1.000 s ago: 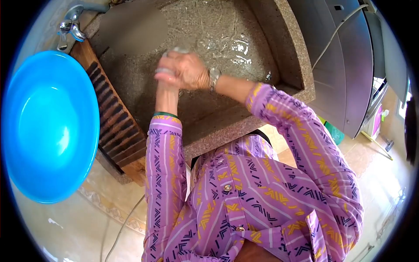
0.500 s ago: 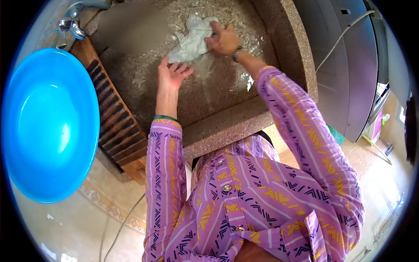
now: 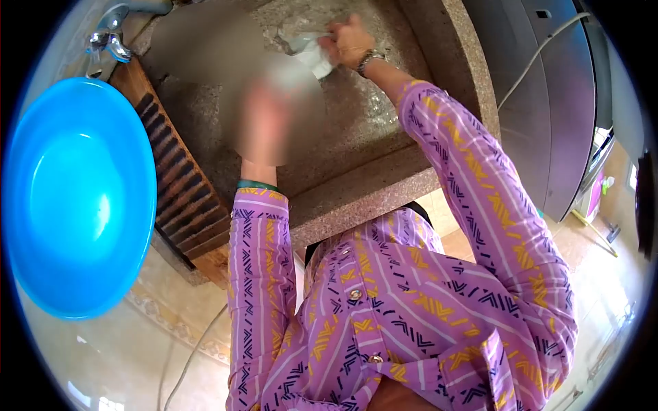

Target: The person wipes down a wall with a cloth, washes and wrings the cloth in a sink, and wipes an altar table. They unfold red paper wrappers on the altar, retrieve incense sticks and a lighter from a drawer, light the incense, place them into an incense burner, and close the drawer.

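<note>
A wet white cloth lies bunched in the stone sink, with shallow water around it. My right hand, a metal bracelet at its wrist, has its fingers closed on the cloth's right end. Over the cloth's left end is my left hand; a blurred patch covers its fingers, so their grip does not show. A second blurred patch hides part of the sink at the upper left.
A blue plastic basin stands left of the sink. Between them leans a ridged wooden washboard. A chrome tap is at the upper left, and a grey appliance with a white hose borders the sink's right side.
My left hand has moved up from below onto the cloth's left end. My right hand has shifted slightly up, and the cloth is more bunched between the hands.
</note>
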Tool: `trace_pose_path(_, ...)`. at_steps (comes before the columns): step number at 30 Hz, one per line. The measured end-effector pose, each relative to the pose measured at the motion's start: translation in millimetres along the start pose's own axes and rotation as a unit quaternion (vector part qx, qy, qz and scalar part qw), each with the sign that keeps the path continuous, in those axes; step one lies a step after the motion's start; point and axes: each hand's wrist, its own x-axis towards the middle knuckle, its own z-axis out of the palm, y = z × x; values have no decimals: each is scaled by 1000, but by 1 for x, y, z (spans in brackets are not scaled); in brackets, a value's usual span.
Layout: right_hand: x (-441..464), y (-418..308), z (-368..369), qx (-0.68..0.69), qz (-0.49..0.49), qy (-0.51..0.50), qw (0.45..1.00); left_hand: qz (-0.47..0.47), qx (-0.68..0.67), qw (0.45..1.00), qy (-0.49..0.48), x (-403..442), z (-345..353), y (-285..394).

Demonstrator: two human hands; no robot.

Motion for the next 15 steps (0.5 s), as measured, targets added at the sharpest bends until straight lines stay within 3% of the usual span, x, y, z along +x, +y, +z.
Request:
trace_pose_path(1, -7, 1, 13, 0, -3, -1, 1000, 55, 101, 991, -68, 19, -35, -19)
trace_pose_path(2, -17, 0, 24, -40, 20, 68, 997, 123, 190, 966, -124, 39, -70, -39)
trace_pose_path(4, -22, -17, 23, 76, 89, -15, 993, 62, 136, 974, -171, 46, -75, -43)
trace_pose_path(5, -28, -33, 22, 226, 132, -168, 950, 41, 118, 974, -186, 48, -74, -44)
trace_pose_path(6, -35, -61, -6, 294, 107, -210, 926, 1, 12, 990, -140, 47, -65, -41)
trace_pose_path(8, -62, -107, -29, 409, -55, -40, 910, -42, -91, 991, -92, 62, -71, -45)
trace_pose_path(9, -66, -124, -48, 440, -89, 10, 894, 115, 173, 972, -113, 86, -94, -57)
trace_pose_path(11, -65, -130, -41, 401, -99, 37, 910, 263, 422, 859, -126, 89, -93, -55)
trace_pose_path(12, -63, -129, -35, 363, -111, 62, 923, 193, 262, 935, -140, 70, -63, -35)
trace_pose_path(13, -49, -112, -16, 288, -62, 62, 954, 114, 92, 978, -148, 48, -30, -14)
trace_pose_path(14, -36, -86, -18, 270, -28, 11, 962, 30, -83, 985, -151, 36, -15, -7)
trace_pose_path(15, -25, -58, -28, 251, 7, -39, 967, 67, 14, 985, -160, 36, -21, -14)
